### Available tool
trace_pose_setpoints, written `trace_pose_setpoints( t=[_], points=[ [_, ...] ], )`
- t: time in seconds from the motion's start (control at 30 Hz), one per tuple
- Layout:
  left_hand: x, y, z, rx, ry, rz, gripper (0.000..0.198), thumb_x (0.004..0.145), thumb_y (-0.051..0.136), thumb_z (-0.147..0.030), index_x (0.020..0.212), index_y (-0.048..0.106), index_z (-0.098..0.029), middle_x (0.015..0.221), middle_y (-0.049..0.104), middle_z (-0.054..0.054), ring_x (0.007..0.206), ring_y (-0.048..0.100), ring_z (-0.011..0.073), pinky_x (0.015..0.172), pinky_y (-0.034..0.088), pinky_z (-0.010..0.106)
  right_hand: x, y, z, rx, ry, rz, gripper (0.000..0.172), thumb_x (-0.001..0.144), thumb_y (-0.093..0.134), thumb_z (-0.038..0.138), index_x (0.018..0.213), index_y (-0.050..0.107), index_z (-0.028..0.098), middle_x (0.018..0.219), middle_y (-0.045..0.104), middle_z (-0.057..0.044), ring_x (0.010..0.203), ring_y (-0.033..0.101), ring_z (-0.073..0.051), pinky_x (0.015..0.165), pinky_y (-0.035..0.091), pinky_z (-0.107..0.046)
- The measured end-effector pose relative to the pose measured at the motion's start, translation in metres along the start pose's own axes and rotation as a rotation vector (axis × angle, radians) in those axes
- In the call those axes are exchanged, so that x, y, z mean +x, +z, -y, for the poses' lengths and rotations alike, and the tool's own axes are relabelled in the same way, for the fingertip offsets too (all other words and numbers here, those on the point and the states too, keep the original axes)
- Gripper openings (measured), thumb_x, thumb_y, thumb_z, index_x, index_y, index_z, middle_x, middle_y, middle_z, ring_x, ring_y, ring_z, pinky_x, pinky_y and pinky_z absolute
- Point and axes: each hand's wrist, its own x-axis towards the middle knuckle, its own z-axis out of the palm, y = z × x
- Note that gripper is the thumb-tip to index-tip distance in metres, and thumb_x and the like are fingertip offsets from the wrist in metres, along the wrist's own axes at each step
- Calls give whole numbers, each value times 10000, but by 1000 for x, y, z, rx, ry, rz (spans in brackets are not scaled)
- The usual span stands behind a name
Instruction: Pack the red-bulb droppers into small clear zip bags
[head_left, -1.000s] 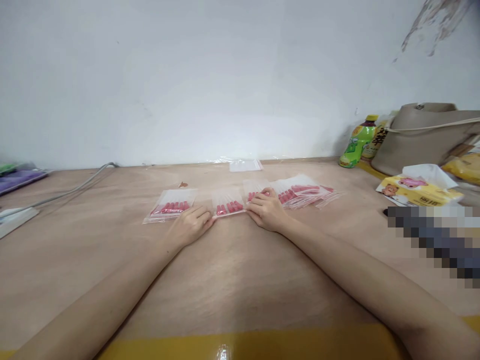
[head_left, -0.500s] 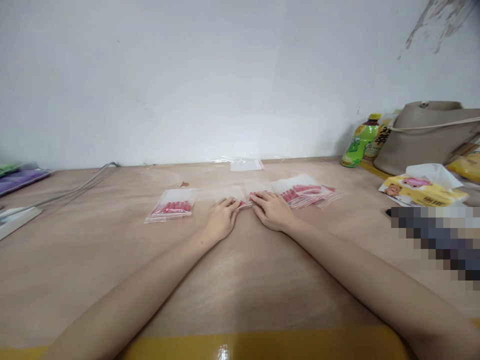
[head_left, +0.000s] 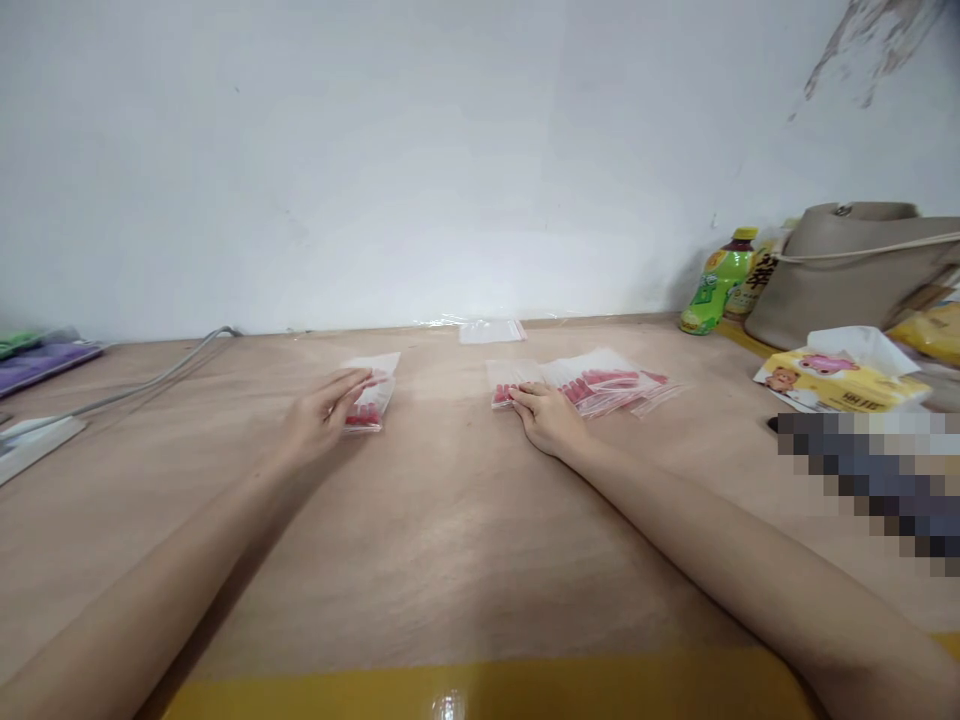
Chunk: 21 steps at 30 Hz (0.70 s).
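Note:
My left hand [head_left: 326, 410] is at the left stack, its fingers pinched on a small clear plastic bag [head_left: 379, 365] above another bag holding red sticks [head_left: 364, 420]. The hand covers part of both, and its edges are slightly blurred. My right hand [head_left: 551, 415] lies on the table with its fingers stretched over the lower edge of a clear bag with red pieces [head_left: 504, 392]. Just right of it, several more such bags [head_left: 607, 380] overlap in a loose pile.
A flat clear bag [head_left: 491, 331] lies by the wall. At right stand a green bottle [head_left: 720, 280], a beige bag [head_left: 840, 270] and a yellow tissue pack [head_left: 840, 375]. On the left are a grey cable [head_left: 165, 372], a white strip [head_left: 37, 448] and a purple tray [head_left: 52, 365].
My left hand has moved left from the middle, carrying a bag to the left stack. The middle spot where that bag lay now shows bare table. My right hand has barely moved.

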Motion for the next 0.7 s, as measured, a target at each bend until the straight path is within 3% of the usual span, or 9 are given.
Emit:
trace_pose_setpoints(
  t=[0.13, 0.27, 0.5, 0.63, 0.7],
  points=[
    [-24, -22, 32, 143, 171, 214, 385, 883, 361, -444, 1123, 582, -239, 1161, 574, 46, 1108, 501, 234, 980, 372, 396, 1, 2, 1, 71, -55, 17, 336, 874, 372, 253, 1119, 599, 221, 1134, 597, -75, 1043, 541, -220, 896, 433, -380],
    [-29, -26, 49, 214, 222, 367, 390, 899, 326, -404, 1210, 507, -254, 1243, 508, 42, 1149, 461, 225, 999, 344, 393, 2, 4, 10, 197, -141, 46, 331, 872, 381, 251, 1111, 605, 208, 1150, 592, -64, 1071, 532, -193, 929, 425, -348],
    [-29, -25, 63, 256, 244, 293, 371, 876, 336, -340, 1184, 521, -249, 1198, 547, 42, 1141, 471, 225, 994, 342, 422, -1, 3, 34, 300, -194, 149, 406, 812, 464, 269, 1210, 520, 210, 1257, 507, -70, 1162, 461, -205, 959, 401, -382],
    [-27, -21, 57, 268, 207, 179, 367, 852, 337, -316, 1135, 562, -255, 1183, 562, 50, 1119, 495, 237, 967, 372, 429, -2, -1, 37, 324, -165, 178, 371, 816, 428, 212, 1161, 564, 194, 1250, 514, -73, 1161, 466, -190, 973, 388, -364],
    [-24, -20, 50, 272, 206, 221, 372, 837, 348, -315, 1132, 567, -258, 1183, 565, 52, 1126, 489, 247, 966, 365, 438, -2, -1, 36, 322, -168, 176, 377, 811, 416, 186, 1158, 563, 200, 1252, 513, -68, 1160, 466, -184, 971, 387, -362]
  ],
)
